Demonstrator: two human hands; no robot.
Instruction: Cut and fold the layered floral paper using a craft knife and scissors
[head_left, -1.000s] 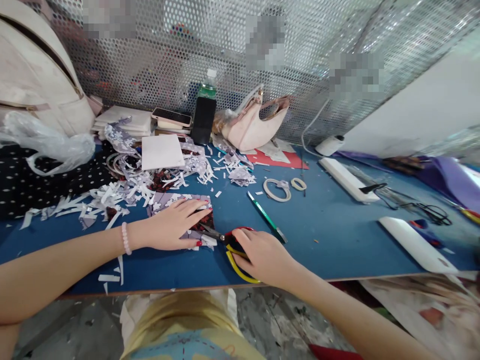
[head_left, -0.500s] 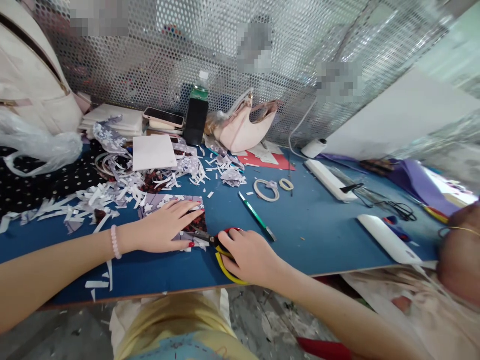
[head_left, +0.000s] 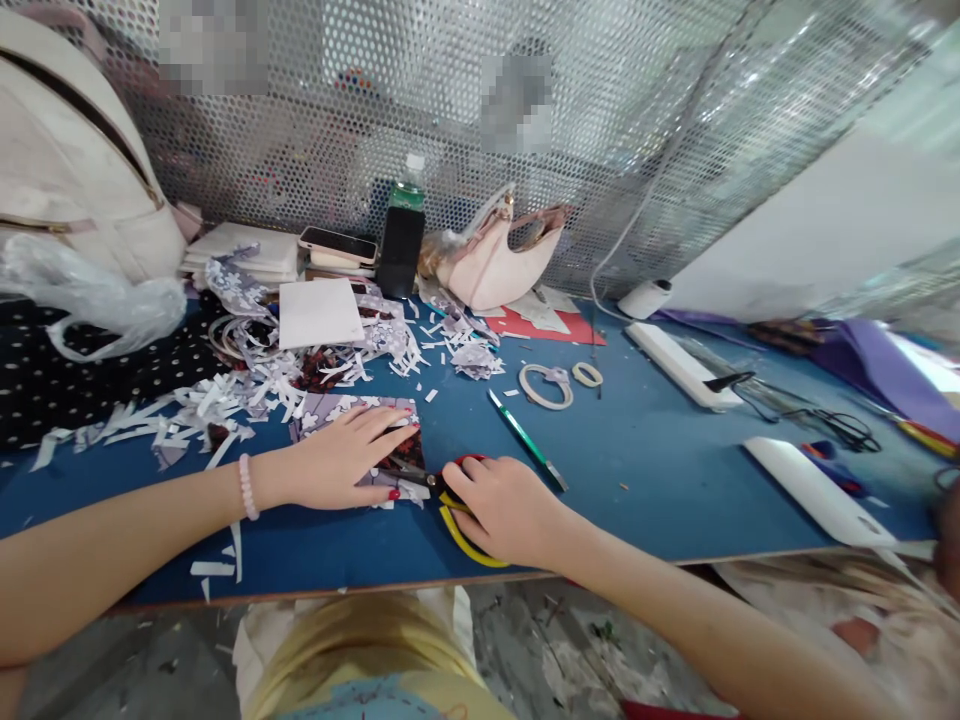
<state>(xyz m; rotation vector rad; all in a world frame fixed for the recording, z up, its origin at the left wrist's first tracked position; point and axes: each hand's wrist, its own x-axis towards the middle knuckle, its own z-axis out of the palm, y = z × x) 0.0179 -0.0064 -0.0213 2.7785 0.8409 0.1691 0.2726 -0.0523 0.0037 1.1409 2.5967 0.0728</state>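
Observation:
On the blue tabletop, my left hand (head_left: 341, 462) lies flat with its fingers spread over a square of flower-patterned fabric or paper (head_left: 315, 410). A pink bead bracelet circles that wrist. My right hand (head_left: 502, 510) is wrapped round the yellow and red handles of a pair of scissors (head_left: 469, 535). The scissor blades point left and lie at the right edge of the patterned piece, close to my left thumb. Part of the piece is hidden under my left hand.
White and patterned scraps (head_left: 214, 400) are heaped at the left and back. A green craft knife (head_left: 525, 435) lies right of the scissors, near tape rolls (head_left: 547, 385). A bottle (head_left: 403, 235), a small bag (head_left: 502, 265) and white bars (head_left: 810, 490) stand or lie farther off. Another person sits at the right edge.
The whole view has shifted slightly, so everything appears a little farther right and lower. Both hands, the scissors and the patterned piece keep about the same places on the table.

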